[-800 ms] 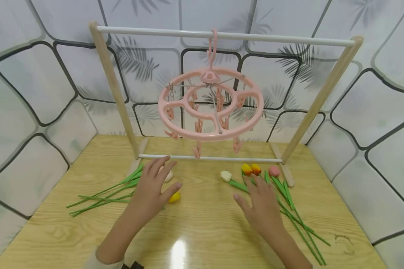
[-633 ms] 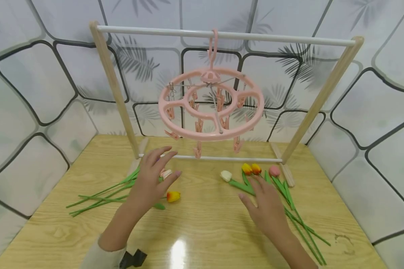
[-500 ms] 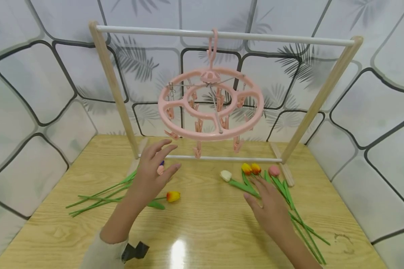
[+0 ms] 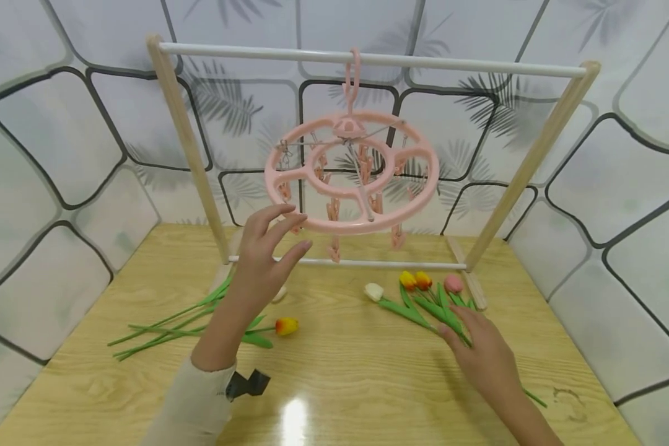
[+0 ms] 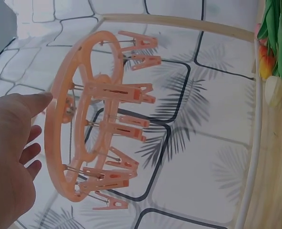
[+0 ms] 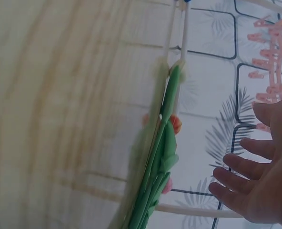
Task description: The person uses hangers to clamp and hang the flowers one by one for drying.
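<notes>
A pink round clip hanger (image 4: 342, 228) with several small clothespins (image 4: 397, 238) hangs from a white rod. My left hand (image 4: 256, 266) is raised at its near left rim, fingers loosely bent. In the left wrist view, a fingertip of the left hand (image 5: 10, 157) is right at the hanger's ring (image 5: 52, 143). My right hand (image 4: 486, 356) is held low over the tulip stems on the right, fingers spread and holding nothing. Near it lie a white tulip (image 4: 374, 292), two yellow-red tulips (image 4: 424, 280) and a pink tulip (image 4: 453, 284). The right wrist view shows their green leaves (image 6: 167, 148).
The rack has wooden side posts (image 4: 526, 167), a white top rod (image 4: 267, 52) and a low white rod (image 4: 424, 266). More tulips lie at the left, one with a yellow-red bloom (image 4: 286, 326), partly behind the left arm. Patterned panels (image 4: 50, 136) surround the wooden table (image 4: 334, 384).
My left hand has risen from over the left tulips to the hanger's rim, and the ring has shifted slightly right. My right hand has drawn back to the right, uncovering more tulip leaves.
</notes>
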`<state>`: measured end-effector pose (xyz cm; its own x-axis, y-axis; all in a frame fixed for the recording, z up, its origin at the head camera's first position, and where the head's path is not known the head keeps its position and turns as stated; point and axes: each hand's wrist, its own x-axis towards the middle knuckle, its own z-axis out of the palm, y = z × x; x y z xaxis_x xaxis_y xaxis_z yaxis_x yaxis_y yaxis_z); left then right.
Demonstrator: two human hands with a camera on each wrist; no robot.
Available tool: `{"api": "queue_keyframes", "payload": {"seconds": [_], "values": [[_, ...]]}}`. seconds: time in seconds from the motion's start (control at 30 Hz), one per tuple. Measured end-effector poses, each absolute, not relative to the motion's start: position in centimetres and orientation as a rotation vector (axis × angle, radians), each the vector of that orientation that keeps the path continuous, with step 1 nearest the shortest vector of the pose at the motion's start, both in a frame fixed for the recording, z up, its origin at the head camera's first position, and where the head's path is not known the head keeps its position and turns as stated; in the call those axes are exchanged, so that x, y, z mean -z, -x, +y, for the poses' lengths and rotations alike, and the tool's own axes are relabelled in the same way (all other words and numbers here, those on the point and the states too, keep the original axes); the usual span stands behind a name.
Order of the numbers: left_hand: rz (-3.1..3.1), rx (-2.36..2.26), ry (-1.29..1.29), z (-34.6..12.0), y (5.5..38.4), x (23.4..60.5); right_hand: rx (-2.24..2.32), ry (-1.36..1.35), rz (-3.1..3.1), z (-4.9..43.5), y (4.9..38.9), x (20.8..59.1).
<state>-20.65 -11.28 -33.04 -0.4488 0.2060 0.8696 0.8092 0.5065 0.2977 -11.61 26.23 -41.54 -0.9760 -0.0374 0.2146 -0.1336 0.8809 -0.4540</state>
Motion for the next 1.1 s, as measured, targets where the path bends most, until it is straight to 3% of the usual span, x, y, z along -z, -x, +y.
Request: {"api": "queue_keyframes", "payload": {"seconds": [0.63,1.1], "values": [[-1.855,0.844,0.981,-10.0,22.7,31.6,-0.869,-0.038,-3.010,32.1,11.7,43.6],[-1.859,0.847,0.993,-9.8,22.7,32.0,-0.755,-0.098,-3.119,32.8,12.3,44.9]]}}
